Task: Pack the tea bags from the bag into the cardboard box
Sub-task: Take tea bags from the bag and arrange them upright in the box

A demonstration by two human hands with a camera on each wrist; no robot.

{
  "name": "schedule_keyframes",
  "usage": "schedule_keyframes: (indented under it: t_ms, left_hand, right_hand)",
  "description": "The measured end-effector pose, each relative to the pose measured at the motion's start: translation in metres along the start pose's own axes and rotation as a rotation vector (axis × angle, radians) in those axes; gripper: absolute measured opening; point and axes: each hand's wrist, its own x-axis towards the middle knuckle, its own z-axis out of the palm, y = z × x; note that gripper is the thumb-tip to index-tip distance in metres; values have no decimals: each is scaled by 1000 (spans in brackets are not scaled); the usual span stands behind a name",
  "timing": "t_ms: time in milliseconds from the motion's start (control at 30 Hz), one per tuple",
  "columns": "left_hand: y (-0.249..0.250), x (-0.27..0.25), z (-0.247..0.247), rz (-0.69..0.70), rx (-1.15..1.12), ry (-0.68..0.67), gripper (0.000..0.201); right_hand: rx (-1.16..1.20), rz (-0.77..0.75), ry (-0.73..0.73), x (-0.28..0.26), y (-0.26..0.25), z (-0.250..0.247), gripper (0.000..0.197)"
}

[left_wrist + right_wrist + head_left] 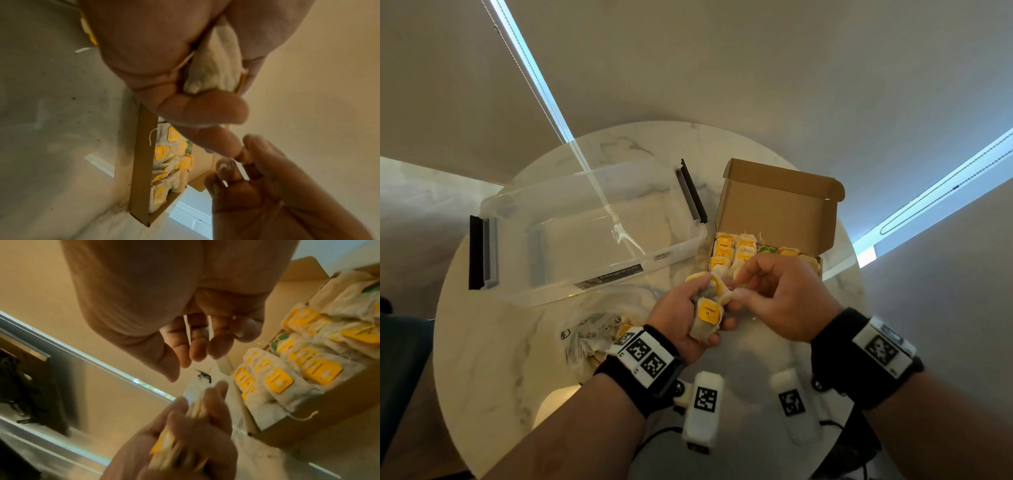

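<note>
My left hand (679, 310) grips a bunch of tea bags with yellow tags (709, 313) just in front of the open cardboard box (777, 205). In the left wrist view its fingers (185, 91) curl round a pale tea bag (213, 69). My right hand (767, 284) hovers right beside that bunch, with its fingers (195, 345) loosely curled and nothing between them. Rows of tea bags (287, 369) fill the box's near-left part. The clear plastic bag (592, 329), with a few tea bags inside, lies on the table to the left of my left wrist.
A clear plastic storage bin (585, 233) with dark latches stands left of the box on the round marble table (493, 342). The box's lid (791, 192) stands upright at the back. Cables run off the table's near edge (661, 433).
</note>
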Motion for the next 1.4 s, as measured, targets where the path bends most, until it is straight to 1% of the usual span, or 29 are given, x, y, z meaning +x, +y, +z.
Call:
schedule_keyframes:
  t_ms: [67,133,200,300,400,433,500,567,633,700,767,833,933,1067,1200,1267,1400]
  left_hand:
    - [-2,-1,7,0,14,-3,36]
    - [-5,-1,12,-2,15,0,34]
    - [-9,-1,16,3,8,16,33]
    - [-14,-2,19,-5,-24,33,29]
    - [-23,2,17,8,-52,76,25]
    - [-26,4,15,21,-51,93,25]
    - [-30,9,13,38,-52,144,22]
    - [-31,13,12,43,-60,193,21]
    - [-32,15,10,32,-66,203,24]
    - [-33,17,9,18,-55,210,26]
    - [-34,17,10,17,-43,218,26]
    - [-34,17,12,23,-32,232,25]
    - [-33,20,10,34,-25,255,25]
    - [-31,24,5,44,-27,280,26]
    - [-29,25,2,52,-26,277,27]
    - [-30,26,1,51,-19,276,28]
    - [-30,25,0,56,18,259,29]
  right_hand:
    - [-48,-21,-75,-7,-2,5,14]
    - [-179,-31,-129,-9,0,11,24]
    - [-200,-16,-156,-12,4,13,22]
    - [-91,-42,-116,-23,7,13,11]
    - [59,-135,-86,-37,5,10,16]
    - [114,-139,-86,-41,6,8,15]
    - [192,-92,-67,-42,10,-1,13]
    - [216,-26,5,-37,19,-14,14]
    - [232,76,79,-27,29,-27,14]
    - [219,200,117,-14,37,-40,11]
    - [182,297,115,2,47,-48,8]
    - [83,345,95,20,57,-49,8]
    - [-116,355,50,46,72,-43,7]
    - [-236,349,13,69,79,-32,7]
    - [-291,331,76,85,84,-25,8]
    - [-353,323,93,89,86,-22,1]
    - [-422,316,132,87,82,-20,18]
